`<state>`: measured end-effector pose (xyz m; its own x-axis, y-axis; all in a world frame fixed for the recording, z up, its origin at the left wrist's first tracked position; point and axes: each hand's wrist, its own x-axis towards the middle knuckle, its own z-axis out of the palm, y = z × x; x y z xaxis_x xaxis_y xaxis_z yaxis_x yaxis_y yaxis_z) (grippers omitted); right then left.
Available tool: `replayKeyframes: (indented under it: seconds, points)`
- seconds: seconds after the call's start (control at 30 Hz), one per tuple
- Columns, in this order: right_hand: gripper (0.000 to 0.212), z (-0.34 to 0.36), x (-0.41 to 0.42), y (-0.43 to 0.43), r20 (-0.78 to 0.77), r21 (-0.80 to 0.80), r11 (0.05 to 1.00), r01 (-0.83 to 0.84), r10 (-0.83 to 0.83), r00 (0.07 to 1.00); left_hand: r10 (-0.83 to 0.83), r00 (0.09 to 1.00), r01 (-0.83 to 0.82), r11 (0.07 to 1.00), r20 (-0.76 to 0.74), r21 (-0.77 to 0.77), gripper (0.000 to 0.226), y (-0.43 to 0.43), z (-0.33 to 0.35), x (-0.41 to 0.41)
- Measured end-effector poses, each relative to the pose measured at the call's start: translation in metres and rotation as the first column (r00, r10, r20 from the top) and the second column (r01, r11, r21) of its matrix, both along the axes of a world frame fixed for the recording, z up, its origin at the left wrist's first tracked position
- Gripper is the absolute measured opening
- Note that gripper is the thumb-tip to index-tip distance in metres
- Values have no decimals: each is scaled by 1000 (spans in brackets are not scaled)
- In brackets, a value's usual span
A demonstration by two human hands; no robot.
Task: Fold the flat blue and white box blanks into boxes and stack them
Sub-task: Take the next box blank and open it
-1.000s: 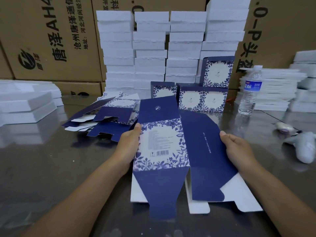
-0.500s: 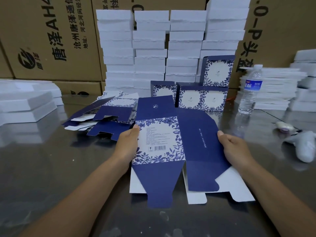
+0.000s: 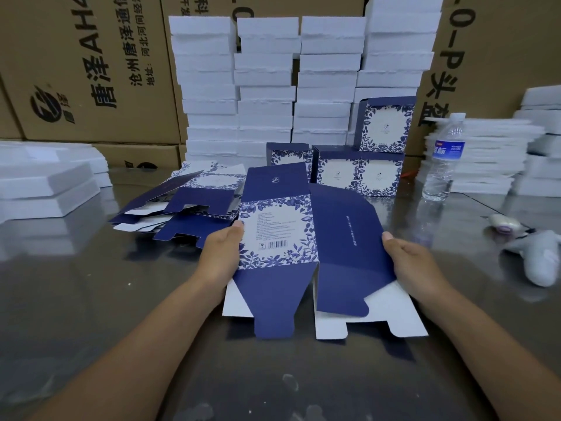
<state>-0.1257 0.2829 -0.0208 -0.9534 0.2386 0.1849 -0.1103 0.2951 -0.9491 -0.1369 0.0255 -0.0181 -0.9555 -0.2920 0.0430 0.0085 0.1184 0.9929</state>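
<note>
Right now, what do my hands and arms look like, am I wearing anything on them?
No gloves. The left hand and right hand show no rings where visible, and neither wrist has a watch or band. The left forearm and right forearm are bare to the frame's edge, with no sleeve in view. The thumbnails look short and unpainted.

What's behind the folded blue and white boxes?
Stacks of white trays, with brown cartons behind those. The folded boxes hide the lower trays of the right-hand stacks.
</note>
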Motion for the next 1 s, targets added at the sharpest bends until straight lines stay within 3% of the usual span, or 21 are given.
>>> replayKeyframes:
  seconds: [0.2,0.37,0.5,0.6,0.8,1.0]
  points:
    - [46,2,-2,4,-16,42,998,54,-54,998,-33,999,33,987,-4,156,34,3,3,-1]
    - [52,1,-2,5,-22,-6,997,82,-82,996,-161,984,160,987,-79,-18,37,3,-6,0]
    - [43,0,-2,5,5,-91,995,44,-44,999,-117,989,124,989,-90,77,34,0,-5,0]
    - [43,0,-1,4,52,-11,999,-41,42,998,-82,993,93,985,-80,142,33,0,-3,-1]
    - [43,1,-2,5,17,-13,1000,17,-17,1000,-145,988,151,971,-45,185,35,1,-3,-1]
    - [39,2,-3,7,13,-102,992,69,-68,998,-168,983,172,983,-70,64,51,4,-5,0]
